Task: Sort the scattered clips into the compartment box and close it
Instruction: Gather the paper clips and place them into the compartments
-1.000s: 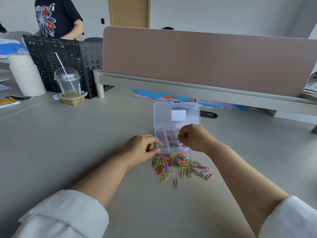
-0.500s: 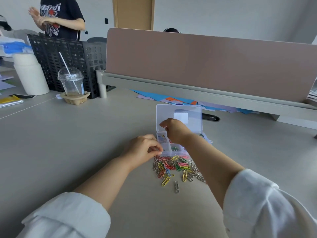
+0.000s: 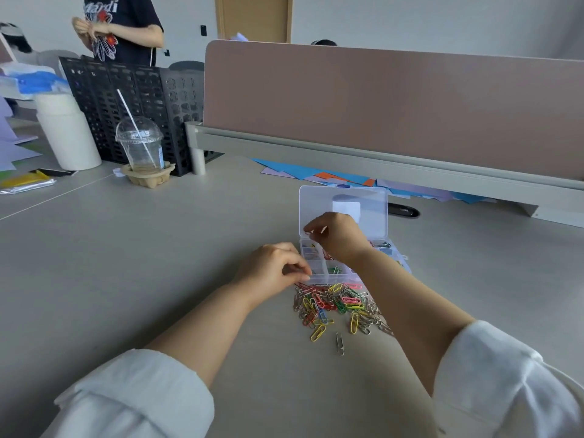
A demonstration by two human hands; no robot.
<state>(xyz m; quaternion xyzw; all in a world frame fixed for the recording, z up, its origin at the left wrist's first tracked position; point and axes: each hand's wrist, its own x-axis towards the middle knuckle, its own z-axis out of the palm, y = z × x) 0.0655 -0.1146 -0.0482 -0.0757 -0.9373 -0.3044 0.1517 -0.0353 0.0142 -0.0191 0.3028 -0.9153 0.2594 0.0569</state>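
A clear compartment box stands open on the grey table, its lid tilted up at the back; coloured clips lie in its cells. A heap of coloured paper clips is scattered just in front of it, with a yellow clip and a silver clip lying apart nearer to me. My right hand hovers over the box's far-left cell, fingertips pinched on what looks like a thin clip. My left hand has its fingers curled and pinches the box's near-left corner.
A lidded plastic cup with a straw, a black perforated crate and a white cylinder stand at the far left. A brown desk partition crosses the back, coloured paper and a black object under it. Another person stands behind the crate.
My right hand moved from above the box's near middle to its far-left cell and stays there. The left hand kept its place at the box corner.
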